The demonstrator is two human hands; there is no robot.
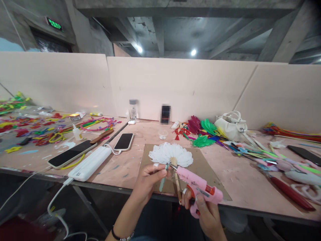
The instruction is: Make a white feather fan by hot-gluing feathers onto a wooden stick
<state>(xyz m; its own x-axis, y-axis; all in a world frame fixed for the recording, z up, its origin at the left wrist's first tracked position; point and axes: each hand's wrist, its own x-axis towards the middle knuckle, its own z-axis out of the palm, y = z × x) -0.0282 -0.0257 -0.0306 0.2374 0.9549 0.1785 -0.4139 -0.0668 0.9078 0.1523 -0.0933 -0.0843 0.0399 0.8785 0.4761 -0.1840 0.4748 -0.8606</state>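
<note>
My right hand (204, 211) grips a pink glue gun (198, 187), its nozzle pointing left at the base of a white feather fan (170, 154). My left hand (149, 179) pinches a thin pale green stick (163, 177) at that same spot, beside wooden sticks (177, 180) that form the fan's handle. The fan lies on a brown cardboard sheet (200, 164) at the near edge of the table.
Two phones (123, 141) (71, 154) and a white power bank (89, 163) with cable lie to the left. Coloured feathers (203, 132), a white handbag (230, 127) and craft sticks crowd the right. Pipe cleaners cover the far left. A beige partition (175, 83) backs the table.
</note>
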